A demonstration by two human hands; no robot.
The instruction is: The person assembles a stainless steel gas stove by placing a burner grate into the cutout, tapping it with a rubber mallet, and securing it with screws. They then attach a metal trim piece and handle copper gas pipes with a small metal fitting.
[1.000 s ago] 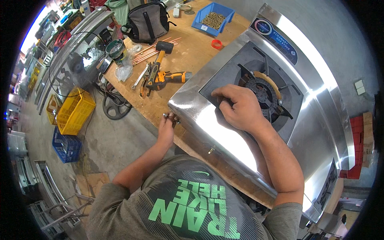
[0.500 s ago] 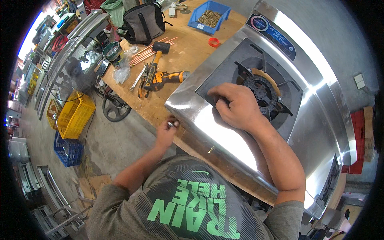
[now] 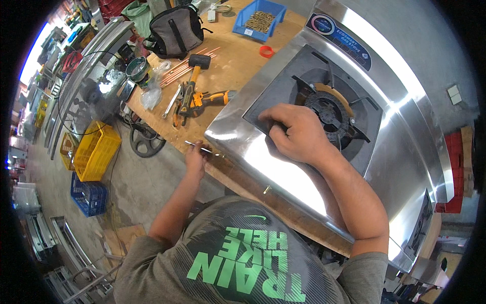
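Note:
Low at the near left corner of a stainless-steel gas stove [image 3: 283, 175], my left hand [image 3: 194, 161] is closed round a slim silver metal rod [image 3: 206, 150]. Its kind is too small to tell. My right hand [image 3: 299, 133] is over the black burner plate [image 3: 260, 104], fingers curled at the plate's near left edge; what they hold, if anything, is hidden. Beyond that hand is a round burner [image 3: 326, 114] with a brass-coloured ring and black pot supports. A small brass fitting [image 3: 267, 189] shows on the stove's near side.
On the wooden table [image 3: 235, 61] lie a mallet [image 3: 195, 71], a cordless power tool [image 3: 205, 101], a wrench [image 3: 172, 101], copper rods [image 3: 174, 73] and a grey bag [image 3: 174, 33]. Farther back stand a blue bin [image 3: 259, 34] of brass parts and red tape [image 3: 266, 51]. Yellow crates [image 3: 98, 152] sit on the floor.
My left hand has moved a little to the left, and more of the silver rod now shows, pointing sideways. My right hand stays at the burner plate. The view has shifted slightly.

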